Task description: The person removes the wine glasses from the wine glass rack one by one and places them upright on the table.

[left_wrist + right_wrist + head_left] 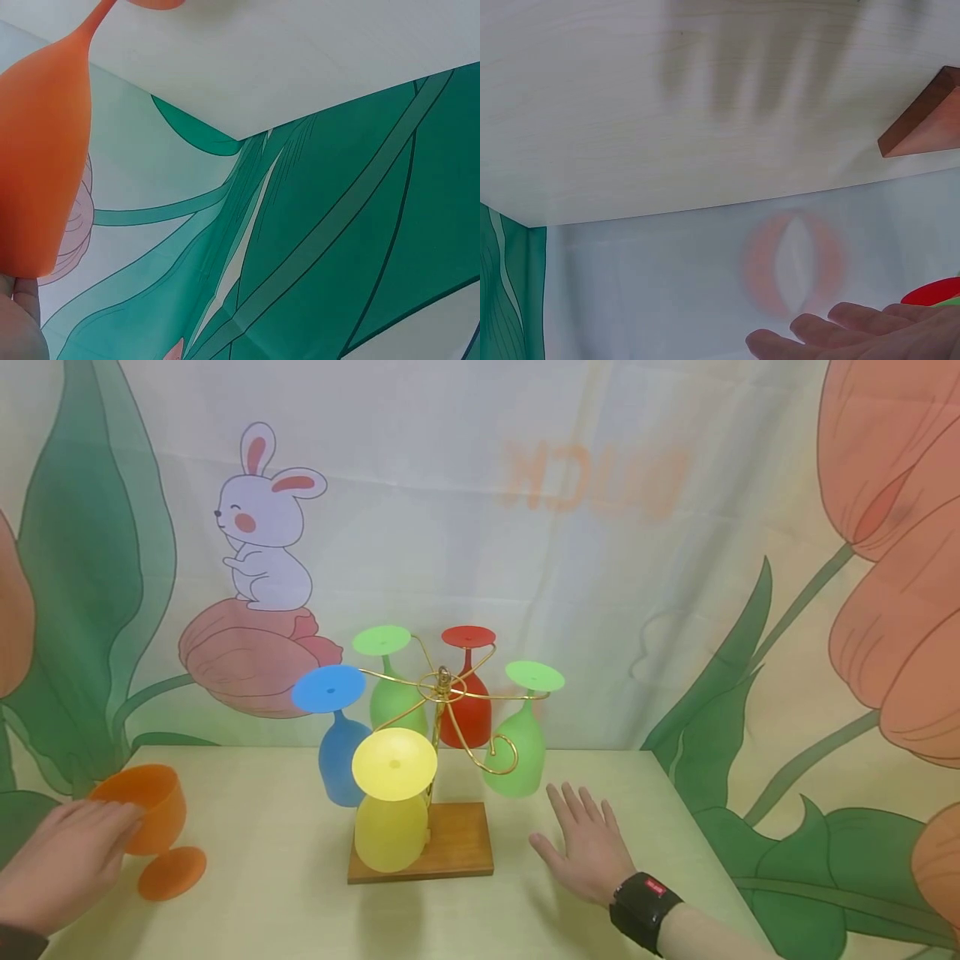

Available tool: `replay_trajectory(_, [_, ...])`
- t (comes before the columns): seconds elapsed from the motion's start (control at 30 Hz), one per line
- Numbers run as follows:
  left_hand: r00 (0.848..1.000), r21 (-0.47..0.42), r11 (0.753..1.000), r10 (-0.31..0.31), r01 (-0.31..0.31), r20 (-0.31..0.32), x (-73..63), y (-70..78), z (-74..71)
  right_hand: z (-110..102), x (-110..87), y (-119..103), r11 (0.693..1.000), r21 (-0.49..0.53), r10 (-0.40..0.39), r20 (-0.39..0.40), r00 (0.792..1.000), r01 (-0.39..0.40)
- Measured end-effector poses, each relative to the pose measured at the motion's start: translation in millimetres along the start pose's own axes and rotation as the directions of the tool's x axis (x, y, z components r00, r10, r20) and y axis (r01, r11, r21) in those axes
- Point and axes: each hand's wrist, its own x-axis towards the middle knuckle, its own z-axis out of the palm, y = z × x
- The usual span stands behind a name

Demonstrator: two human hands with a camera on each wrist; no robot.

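At the table's left side my left hand [71,852] grips an orange wine glass [168,810] by its rim; the glass tilts, with its round foot low and toward the right. In the left wrist view the orange bowl [45,150] fills the left edge, fingertips at its rim. My right hand [588,847], fingers straight and spread, hovers over the table right of the rack, holding nothing. A gold wire rack [442,687] on a wooden base carries upside-down glasses: blue [341,760], yellow [393,827], red [468,718] and two green, one of them [521,747] nearest my right hand.
The rack's wooden base [461,843] stands mid-table. One curled wire arm [502,770] at the front right bears no glass. Behind the pale table [262,860] hangs a printed curtain [525,560] with tulips and a rabbit.
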Motion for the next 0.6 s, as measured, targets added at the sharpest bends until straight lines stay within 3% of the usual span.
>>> replay_trajectory(0.17, [1.0,-0.019,1.0,-0.017,0.017,-0.013,-0.9,1.8,-1.2,-2,-0.1,0,1.0,0.016,-0.01,-0.016,1.0,0.01])
replay_trajectory(0.33, [0.996,-0.048,0.999,-0.027,0.023,-0.085,-2.4,3.5,-0.1,-2,0.8,3,1.0,0.019,-0.022,-0.045,0.999,0.023])
replay_trajectory(0.5, [0.98,-0.11,0.993,0.009,-0.031,-0.201,0.0,8.9,-4.5,-9,2.3,6,0.999,0.038,-0.023,-0.07,0.997,0.026])
replay_trajectory(0.6, [0.976,-0.139,0.989,0.013,-0.044,-0.217,5.8,19.0,-12.2,-21,4.2,4,0.998,0.055,-0.01,-0.055,0.998,0.013])
